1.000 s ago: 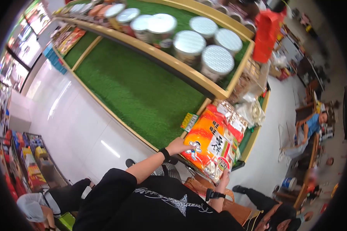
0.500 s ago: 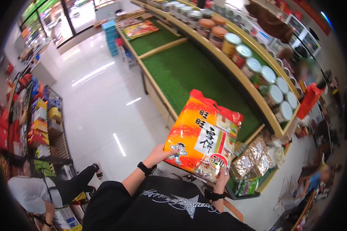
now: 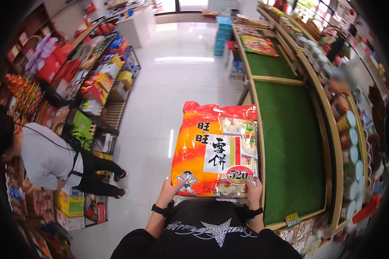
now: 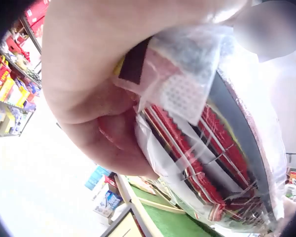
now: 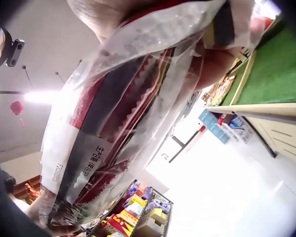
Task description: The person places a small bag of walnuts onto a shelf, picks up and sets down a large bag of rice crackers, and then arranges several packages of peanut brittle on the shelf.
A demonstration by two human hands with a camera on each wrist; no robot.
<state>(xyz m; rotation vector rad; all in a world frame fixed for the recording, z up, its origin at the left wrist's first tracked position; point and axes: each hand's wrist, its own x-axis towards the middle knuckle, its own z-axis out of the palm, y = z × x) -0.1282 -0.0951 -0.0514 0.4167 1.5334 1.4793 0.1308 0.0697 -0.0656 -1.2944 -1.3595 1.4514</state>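
A big orange and red bag of rice crackers [image 3: 194, 151], printed with black characters and a "520" badge, is held up in front of the chest, its red top edge away from the body. My left hand [image 3: 170, 192] grips its lower left corner, thumb on the printed face. At the lower right corner my right hand [image 3: 254, 191] grips it the same way, thumb beside the badge. In the left wrist view, fingers [image 4: 123, 138] curl round the clear plastic, and red inner packets show through. The right wrist view shows the bag's transparent side close up.
On the right runs a wooden display stand with green matting [image 3: 289, 146]; jars [image 3: 350, 138] line its upper tier. Flat bags [image 3: 258, 45] lie at its far end, near stacked blue boxes [image 3: 223, 32]. Left, a person in a grey top [image 3: 47, 151] stands beside shelves of packaged goods [image 3: 101, 82].
The bag has been lifted from the near end of the stand and brought in front of the chest, both hands keeping hold. The view has swung left, toward the aisle.
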